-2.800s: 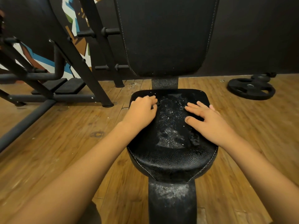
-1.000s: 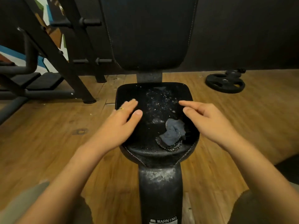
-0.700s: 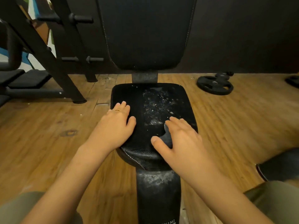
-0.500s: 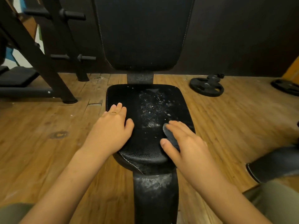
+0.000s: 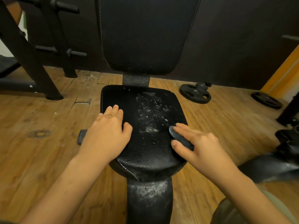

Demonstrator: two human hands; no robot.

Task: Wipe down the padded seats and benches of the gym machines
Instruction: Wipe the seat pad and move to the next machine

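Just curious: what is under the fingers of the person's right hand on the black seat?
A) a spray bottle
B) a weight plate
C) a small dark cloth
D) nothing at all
C: a small dark cloth sticks out from beneath the straight fingers of the right hand, which presses it against the right side of the black seat.

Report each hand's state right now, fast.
Left hand: open, flat on the seat pad, holding nothing.
Right hand: open, straight fingers pressing a dark cloth onto the seat pad.
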